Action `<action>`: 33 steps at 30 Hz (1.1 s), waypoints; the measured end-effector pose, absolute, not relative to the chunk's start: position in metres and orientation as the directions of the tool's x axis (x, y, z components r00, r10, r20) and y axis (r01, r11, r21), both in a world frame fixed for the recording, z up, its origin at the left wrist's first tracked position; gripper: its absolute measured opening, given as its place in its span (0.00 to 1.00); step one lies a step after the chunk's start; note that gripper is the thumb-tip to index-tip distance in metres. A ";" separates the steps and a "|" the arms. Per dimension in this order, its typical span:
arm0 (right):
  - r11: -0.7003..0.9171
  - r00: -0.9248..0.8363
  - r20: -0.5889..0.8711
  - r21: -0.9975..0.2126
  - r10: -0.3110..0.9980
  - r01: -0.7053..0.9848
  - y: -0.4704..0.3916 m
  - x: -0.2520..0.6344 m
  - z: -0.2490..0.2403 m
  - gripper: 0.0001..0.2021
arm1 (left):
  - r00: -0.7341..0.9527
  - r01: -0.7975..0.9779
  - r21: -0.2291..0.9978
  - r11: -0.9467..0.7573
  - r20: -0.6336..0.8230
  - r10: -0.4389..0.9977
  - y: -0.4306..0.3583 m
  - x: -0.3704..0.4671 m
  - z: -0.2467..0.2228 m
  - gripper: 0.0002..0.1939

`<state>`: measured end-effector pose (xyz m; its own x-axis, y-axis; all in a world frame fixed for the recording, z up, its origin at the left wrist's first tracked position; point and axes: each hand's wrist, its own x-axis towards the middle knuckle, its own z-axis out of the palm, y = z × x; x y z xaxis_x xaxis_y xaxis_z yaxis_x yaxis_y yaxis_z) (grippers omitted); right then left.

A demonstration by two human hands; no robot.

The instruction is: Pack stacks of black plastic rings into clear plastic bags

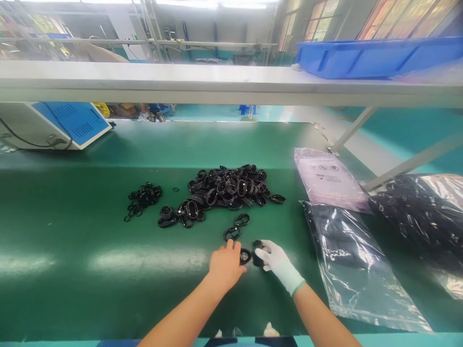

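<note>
My bare left hand is closed at the edge of a black coiled cable, its thumb below and its fingers above; the palm side is hidden. In a white glove, my right hand grips another black coiled cable, turned edge-on, just to the right. Two more coils lie ahead of my left hand, a nearer coil and a farther coil. Beyond them, a heap of coiled black cables covers the middle of the green table.
A small pile of black rings lies left of the heap. To the right are a clear bag with dark contents, a pinkish bag and a bulky bag. A white shelf spans above, carrying a blue bin.
</note>
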<state>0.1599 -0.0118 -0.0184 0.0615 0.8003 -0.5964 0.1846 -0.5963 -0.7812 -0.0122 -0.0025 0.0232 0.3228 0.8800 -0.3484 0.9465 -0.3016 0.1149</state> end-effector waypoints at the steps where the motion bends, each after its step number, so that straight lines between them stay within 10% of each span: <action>1: -0.596 0.061 -0.596 -0.782 0.800 0.182 -0.012 0.160 -0.019 0.19 | 0.304 0.952 0.098 -0.289 -0.364 0.880 -0.001 -0.008 0.022 0.24; 7: -0.602 0.040 -0.603 -0.785 0.797 0.148 -0.013 0.161 -0.018 0.19 | 0.618 0.783 0.184 -0.594 -0.328 0.714 -0.003 -0.005 0.016 0.38; 14: -0.599 0.045 -0.599 -0.790 0.800 0.133 -0.012 0.164 -0.018 0.21 | 0.278 0.960 0.164 -0.227 -0.475 0.835 -0.015 0.016 0.020 0.36; 22: -0.584 -0.071 -0.594 -0.802 0.801 0.125 -0.009 0.176 -0.020 0.25 | 0.471 0.677 0.725 -0.130 -0.291 0.833 -0.002 0.001 -0.001 0.40; 33: -0.577 -0.035 -0.598 -0.785 0.800 0.225 -0.007 0.170 -0.010 0.23 | 0.471 0.705 0.673 -0.223 -0.209 0.857 -0.002 0.014 -0.023 0.38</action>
<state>0.1696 -0.0069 -0.0101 -0.0348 0.8005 -0.5983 0.2251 -0.5770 -0.7851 0.0143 -0.0016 -0.0228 0.4706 0.8573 -0.2089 0.7051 -0.2231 0.6731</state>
